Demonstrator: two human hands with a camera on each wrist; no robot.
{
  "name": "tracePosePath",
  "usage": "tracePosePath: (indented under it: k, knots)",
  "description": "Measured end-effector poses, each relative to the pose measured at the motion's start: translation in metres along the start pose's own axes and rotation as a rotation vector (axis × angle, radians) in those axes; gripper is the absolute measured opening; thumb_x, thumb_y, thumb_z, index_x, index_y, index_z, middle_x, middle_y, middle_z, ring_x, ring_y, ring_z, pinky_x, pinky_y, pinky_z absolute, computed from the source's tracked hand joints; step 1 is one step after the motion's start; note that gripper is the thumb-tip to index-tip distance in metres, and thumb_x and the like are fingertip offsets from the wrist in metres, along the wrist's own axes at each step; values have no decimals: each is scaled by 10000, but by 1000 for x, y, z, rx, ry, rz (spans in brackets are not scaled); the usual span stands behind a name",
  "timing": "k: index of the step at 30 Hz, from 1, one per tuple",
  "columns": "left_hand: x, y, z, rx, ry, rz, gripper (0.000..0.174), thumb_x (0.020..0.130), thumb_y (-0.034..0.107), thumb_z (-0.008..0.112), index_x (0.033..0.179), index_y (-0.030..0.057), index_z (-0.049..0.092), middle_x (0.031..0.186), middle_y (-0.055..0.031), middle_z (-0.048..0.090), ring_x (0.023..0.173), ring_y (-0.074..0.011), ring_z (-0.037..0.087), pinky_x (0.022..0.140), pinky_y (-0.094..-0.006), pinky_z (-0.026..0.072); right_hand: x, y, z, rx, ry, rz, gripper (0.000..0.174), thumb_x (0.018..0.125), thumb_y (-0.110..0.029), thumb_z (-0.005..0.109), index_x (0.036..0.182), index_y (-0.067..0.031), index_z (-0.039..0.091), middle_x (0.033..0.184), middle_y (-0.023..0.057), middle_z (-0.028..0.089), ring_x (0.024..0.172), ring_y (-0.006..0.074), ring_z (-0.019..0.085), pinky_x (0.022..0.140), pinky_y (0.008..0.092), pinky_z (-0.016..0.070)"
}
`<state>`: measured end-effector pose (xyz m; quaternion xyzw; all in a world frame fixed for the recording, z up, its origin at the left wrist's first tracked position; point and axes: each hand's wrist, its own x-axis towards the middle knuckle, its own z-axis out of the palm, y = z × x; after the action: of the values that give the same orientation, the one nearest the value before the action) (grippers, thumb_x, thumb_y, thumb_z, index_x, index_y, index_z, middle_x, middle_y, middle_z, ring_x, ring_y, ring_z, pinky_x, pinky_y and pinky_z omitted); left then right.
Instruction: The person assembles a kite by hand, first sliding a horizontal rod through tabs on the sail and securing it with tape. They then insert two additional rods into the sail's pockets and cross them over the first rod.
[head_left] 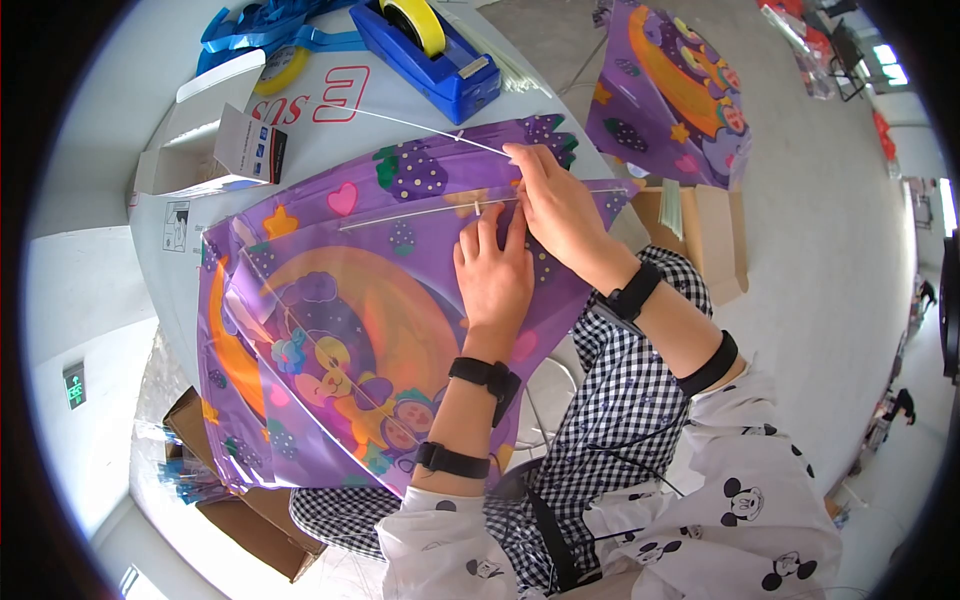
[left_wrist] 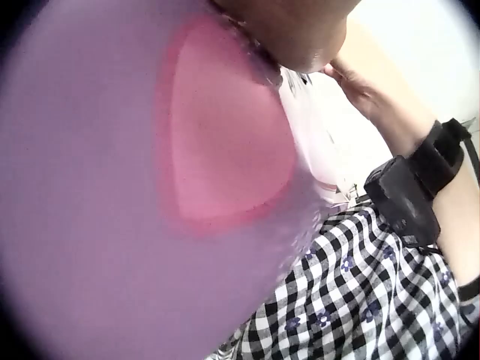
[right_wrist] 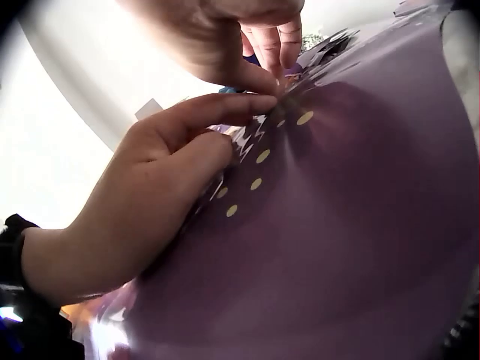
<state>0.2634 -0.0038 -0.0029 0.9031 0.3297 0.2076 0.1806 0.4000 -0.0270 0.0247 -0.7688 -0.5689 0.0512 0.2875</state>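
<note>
A purple kite (head_left: 400, 260) with a bunny and an orange moon lies spread over the table edge and the lap. My right hand (head_left: 565, 215) pinches the end of a thin white rod (head_left: 420, 124) that slants up to the left, above the kite's upper edge. My left hand (head_left: 493, 275) lies on the kite with its fingertips at a second white rod (head_left: 410, 213) along the sheet. In the right wrist view, the left thumb and forefinger pinch the sheet's dotted edge (right_wrist: 262, 157), right beside the right fingertips. Purple film with a pink heart (left_wrist: 225, 135) fills much of the left wrist view.
A blue tape dispenser (head_left: 440, 65) with yellow tape stands at the back of the white table (head_left: 300, 140). An opened small box (head_left: 215, 150) is at the left, near blue ribbons (head_left: 270, 30). Another purple kite (head_left: 670, 95) and a carton (head_left: 715, 235) are at the right.
</note>
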Motion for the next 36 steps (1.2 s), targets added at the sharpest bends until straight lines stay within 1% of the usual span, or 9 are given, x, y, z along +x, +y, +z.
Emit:
tracePosePath:
  k: [5,8,12,21,24,27,28,32,36]
  knots:
    - [-1,1,0,16,5,-6,511,738,42,626,1243,115,614,1279,-75,504,1117,-300,493,953,-445,431,-1,0,0,-96,-7,-37,645,723,18,661,1329,-22,443,1127,132,563,921,311,616,764,362,508]
    - [-1,0,1,31,-1,11,541,744,73,640,1280,126,585,1289,-78,494,1116,-291,494,938,-438,430,9,6,-12,-268,156,-114,657,725,-21,709,1328,-19,448,1136,124,562,1017,310,574,843,378,489]
    - [-2,-1,3,46,1,21,564,748,90,648,1304,134,566,1295,-79,489,1118,-286,494,930,-434,431,7,16,-10,-141,137,-5,702,713,-118,800,1319,-24,457,1135,121,555,1055,302,544,875,393,472]
    - [-1,3,0,84,-34,-9,604,733,51,640,1321,165,565,1273,-71,494,1113,-286,487,959,-438,428,5,17,-2,-163,155,67,688,715,-131,803,1308,-43,468,1113,121,544,1062,301,524,915,403,430]
    - [0,5,0,139,-25,8,627,731,55,639,1339,175,549,1271,-65,498,1096,-282,496,941,-432,434,1,20,-7,-87,185,7,614,760,-74,762,1302,-46,474,1103,102,575,1026,253,564,875,367,457]
    - [2,4,0,223,-35,50,620,749,102,653,1355,151,530,1255,-78,514,1083,-270,519,868,-418,446,-2,26,-19,657,71,322,520,836,-2,681,1314,-53,481,1084,71,609,1003,191,598,845,314,472]
    - [3,4,-1,215,-42,49,598,750,93,649,1337,145,545,1255,-78,516,1081,-268,523,861,-416,448,0,25,-26,919,52,417,426,890,-22,625,1300,-27,511,1080,54,634,995,134,606,817,249,466]
    - [5,5,-12,73,-68,36,485,758,61,639,1240,115,614,1237,-91,539,1071,-268,547,833,-397,463,3,22,-46,1149,-19,506,315,929,-126,616,1217,-1,596,1084,73,649,982,132,621,816,248,484]
    - [2,0,-30,-321,-48,-80,370,786,11,627,1144,97,667,1173,-93,586,1029,-246,594,812,-346,502,11,18,-40,973,-8,415,213,904,-32,601,1110,13,629,1050,82,667,942,128,636,765,250,489]
